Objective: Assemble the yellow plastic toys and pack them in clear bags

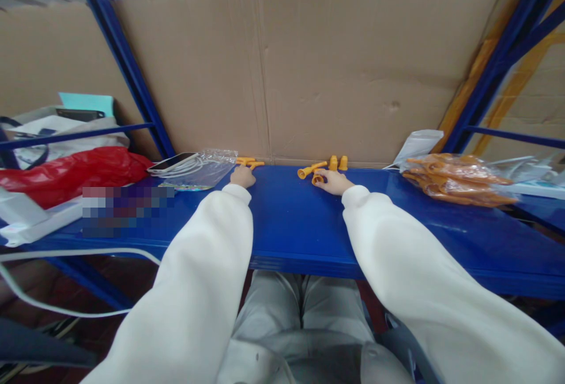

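My right hand (334,182) has its fingers closed on a small orange plastic cup-shaped piece (318,179), low over the blue tabletop. Just behind it lies an orange piece with a flared end and a thin stem (309,169). Two orange ribbed caps (338,163) stand upright beside it, near the cardboard. Over to the left, my left hand (242,177) reaches to some thin orange plastic sticks (253,163). Its fingers look curled against one of them, though the fingertips are partly hidden.
A clear bag of orange parts (454,178) lies on the right of the blue table (300,225). On the left are a phone (174,162) with white cable, a clear plastic bag (212,171) and red plastic (79,172). Tall cardboard (353,66) stands behind, between blue posts.
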{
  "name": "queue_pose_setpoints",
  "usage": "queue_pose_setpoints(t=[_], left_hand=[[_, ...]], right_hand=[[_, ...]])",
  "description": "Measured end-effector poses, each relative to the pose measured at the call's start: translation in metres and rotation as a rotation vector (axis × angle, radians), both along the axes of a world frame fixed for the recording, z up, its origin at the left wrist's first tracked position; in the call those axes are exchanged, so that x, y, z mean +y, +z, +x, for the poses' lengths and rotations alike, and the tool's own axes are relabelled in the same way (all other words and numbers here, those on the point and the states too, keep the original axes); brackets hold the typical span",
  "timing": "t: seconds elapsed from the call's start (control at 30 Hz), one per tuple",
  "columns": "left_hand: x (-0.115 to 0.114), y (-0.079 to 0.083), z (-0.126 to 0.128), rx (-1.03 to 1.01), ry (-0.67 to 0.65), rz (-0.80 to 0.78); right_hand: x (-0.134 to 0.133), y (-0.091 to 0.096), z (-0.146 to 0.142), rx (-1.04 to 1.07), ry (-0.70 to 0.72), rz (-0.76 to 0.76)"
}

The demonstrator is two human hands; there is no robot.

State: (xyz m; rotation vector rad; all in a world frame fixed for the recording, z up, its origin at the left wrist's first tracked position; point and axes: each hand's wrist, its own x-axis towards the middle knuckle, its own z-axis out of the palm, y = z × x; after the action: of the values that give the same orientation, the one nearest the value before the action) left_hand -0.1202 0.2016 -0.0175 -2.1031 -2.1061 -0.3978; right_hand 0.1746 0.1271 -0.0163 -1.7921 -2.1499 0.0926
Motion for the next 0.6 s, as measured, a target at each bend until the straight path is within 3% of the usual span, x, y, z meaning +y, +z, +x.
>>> queue_pose_setpoints(t=[0.2, 0.33, 0.43, 0.53, 0.6], left_hand=[[-0.008, 0.012, 0.014, 0.037, -0.104, 0.078], [-0.020, 0.030, 0.046, -0.026, -0.262, 0.137], [-0.030, 0.041, 0.073, -0.118, -0.376, 0.054], [-0.038, 0.039, 0.092, -0.237, -0.443, -0.078], [-0.041, 0.029, 0.097, -0.316, -0.424, -0.057]], right_hand=[[0.002, -0.003, 0.002, -0.034, 0.022, 0.022], [0.000, -0.002, -0.001, -0.069, 0.028, -0.006], [-0.004, 0.000, -0.005, -0.066, 0.006, -0.025], [-0.008, 0.003, -0.009, -0.073, -0.011, -0.003], [-0.011, 0.005, -0.011, -0.095, -0.023, 0.015]])
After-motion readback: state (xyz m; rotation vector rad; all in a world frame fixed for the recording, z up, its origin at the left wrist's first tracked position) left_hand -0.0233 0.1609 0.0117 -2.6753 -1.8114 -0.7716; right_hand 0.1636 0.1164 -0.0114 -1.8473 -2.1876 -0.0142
